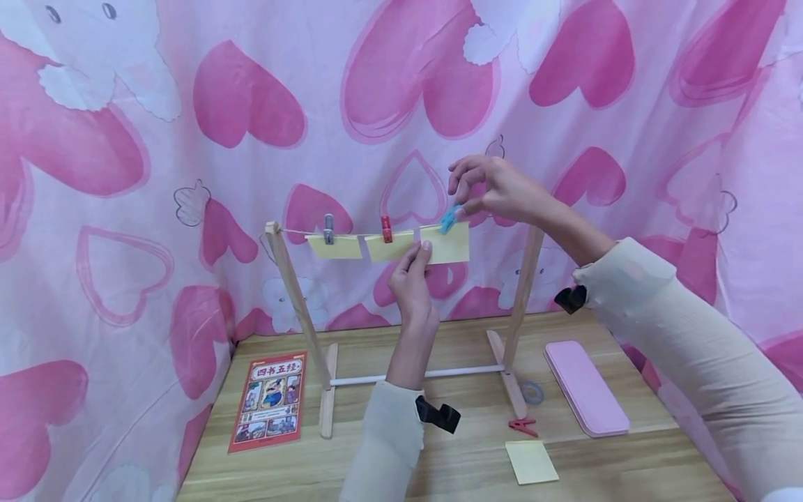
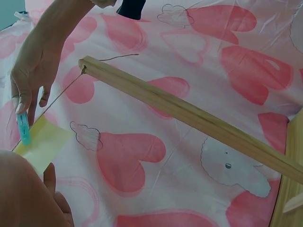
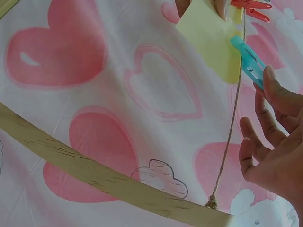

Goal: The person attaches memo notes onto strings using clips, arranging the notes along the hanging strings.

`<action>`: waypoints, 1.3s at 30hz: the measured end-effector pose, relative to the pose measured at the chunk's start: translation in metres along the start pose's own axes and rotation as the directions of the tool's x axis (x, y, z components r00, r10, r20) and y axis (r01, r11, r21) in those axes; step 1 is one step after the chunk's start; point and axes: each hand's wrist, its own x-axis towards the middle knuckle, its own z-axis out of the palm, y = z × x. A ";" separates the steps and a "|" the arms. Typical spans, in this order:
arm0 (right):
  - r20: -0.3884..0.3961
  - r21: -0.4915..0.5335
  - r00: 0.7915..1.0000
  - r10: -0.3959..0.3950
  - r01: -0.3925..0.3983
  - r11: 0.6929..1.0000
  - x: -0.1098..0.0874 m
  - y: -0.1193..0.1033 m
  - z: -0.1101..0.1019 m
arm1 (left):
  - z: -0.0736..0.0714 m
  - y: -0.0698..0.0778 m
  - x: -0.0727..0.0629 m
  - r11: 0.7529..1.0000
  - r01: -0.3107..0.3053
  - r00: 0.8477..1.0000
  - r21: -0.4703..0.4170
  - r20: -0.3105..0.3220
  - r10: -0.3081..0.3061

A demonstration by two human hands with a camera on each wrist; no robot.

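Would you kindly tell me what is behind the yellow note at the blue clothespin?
The patterned curtain shows behind it, around its edges; whatever the note covers cannot be seen.

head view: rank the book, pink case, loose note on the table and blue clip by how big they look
1. Book
2. Pink case
3. Loose note
4. Blue clip, pinched by the right hand

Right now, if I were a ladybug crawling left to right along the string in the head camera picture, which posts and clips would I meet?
Left wooden post → grey clip → red clip → blue clip, pinched by the right hand → right wooden post.
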 end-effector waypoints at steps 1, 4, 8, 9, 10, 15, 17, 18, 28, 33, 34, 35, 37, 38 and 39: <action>0.005 -0.003 1.000 0.003 -0.003 1.000 0.000 -0.001 0.000 | 0.000 0.000 0.000 1.000 0.000 1.000 -0.001 0.002 0.001; 0.013 -0.013 1.000 0.003 -0.003 1.000 0.001 -0.003 0.001 | -0.001 0.001 0.000 1.000 -0.005 1.000 -0.001 0.008 0.005; 0.010 -0.023 1.000 -0.009 0.010 1.000 0.001 -0.004 0.001 | -0.001 0.001 -0.001 1.000 -0.007 1.000 0.019 0.020 0.007; 0.009 -0.025 1.000 -0.013 0.014 1.000 0.001 -0.004 0.001 | 0.000 0.001 -0.001 1.000 -0.006 1.000 0.022 0.027 0.006; 0.008 -0.028 1.000 -0.016 0.017 0.999 0.001 -0.005 0.001 | 0.000 0.001 -0.001 1.000 -0.005 0.999 0.025 0.033 0.004; 0.016 -0.042 1.000 -0.011 0.012 0.999 0.002 -0.007 0.000 | 0.003 0.002 -0.001 1.000 0.010 0.999 -0.005 0.047 -0.010; 0.027 -0.052 1.000 -0.004 0.005 0.999 0.002 -0.008 -0.001 | 0.003 0.002 -0.001 0.999 0.020 0.999 -0.025 0.041 -0.019; 0.032 -0.060 0.999 -0.003 0.005 0.998 0.002 -0.008 -0.001 | 0.004 0.002 0.000 0.999 0.024 0.999 -0.031 0.038 -0.022; 0.101 -0.152 0.995 0.001 0.014 0.988 0.009 -0.009 -0.004 | 0.000 0.000 -0.002 0.998 0.043 0.998 -0.045 0.039 -0.041; 0.176 -0.165 0.979 0.106 -0.077 0.983 0.013 -0.011 -0.009 | -0.002 -0.001 -0.001 0.999 0.025 0.999 -0.044 0.043 -0.023; 0.198 -0.161 0.973 0.122 -0.091 0.983 0.014 -0.011 -0.011 | -0.003 -0.001 -0.001 0.999 0.022 0.999 -0.039 0.042 -0.020; 0.220 -0.158 0.966 0.137 -0.103 0.982 0.014 -0.012 -0.012 | -0.003 -0.002 0.000 0.999 0.017 0.999 -0.032 0.043 -0.016; 0.252 -0.159 0.956 0.151 -0.113 0.981 0.015 -0.011 -0.013 | -0.004 -0.002 0.000 1.000 0.011 0.999 -0.014 0.045 -0.010; 0.264 -0.161 0.952 0.152 -0.112 0.981 0.015 -0.011 -0.014 | -0.004 -0.002 0.000 1.000 0.006 0.999 -0.004 0.048 -0.006; 0.276 -0.163 0.949 0.151 -0.108 0.981 0.015 -0.011 -0.014 | -0.005 -0.003 0.000 1.000 0.002 0.999 0.007 0.052 -0.002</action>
